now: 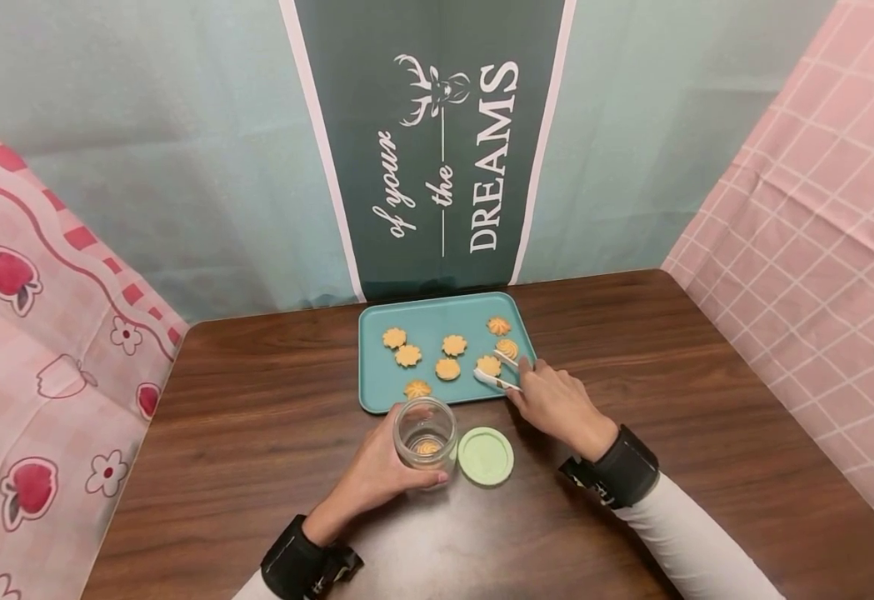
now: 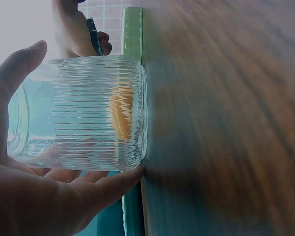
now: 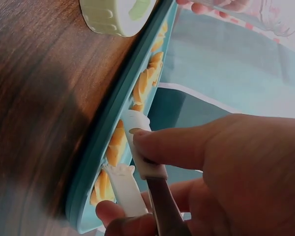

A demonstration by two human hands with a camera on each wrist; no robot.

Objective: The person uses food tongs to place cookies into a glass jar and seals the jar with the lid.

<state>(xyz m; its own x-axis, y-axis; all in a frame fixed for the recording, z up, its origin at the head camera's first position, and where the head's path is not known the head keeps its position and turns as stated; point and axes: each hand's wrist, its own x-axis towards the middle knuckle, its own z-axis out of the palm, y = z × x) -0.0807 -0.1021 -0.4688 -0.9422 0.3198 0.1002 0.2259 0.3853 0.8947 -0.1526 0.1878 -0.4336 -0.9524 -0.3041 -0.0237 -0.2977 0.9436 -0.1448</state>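
Wooden table [image 1: 669, 375], left grip [image 1: 378, 468] curled round jar [image 1: 425, 427], right grip [image 1: 559, 403] pinching tongs [image 1: 492, 380] astride cookie [image 1: 488, 365]

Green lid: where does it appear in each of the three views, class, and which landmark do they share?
Head: green lid below centre, just right of the jar.
Left wrist: near the top, slightly left of centre, seen edge-on.
Right wrist: top edge, left of centre, partly cut off.
Shared landmark: the glass jar.

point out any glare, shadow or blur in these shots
Head view: pale glare on the table near the bottom edge; left wrist view: table blurred, upper left corner washed out; right wrist view: shadow on the table beside the tray.
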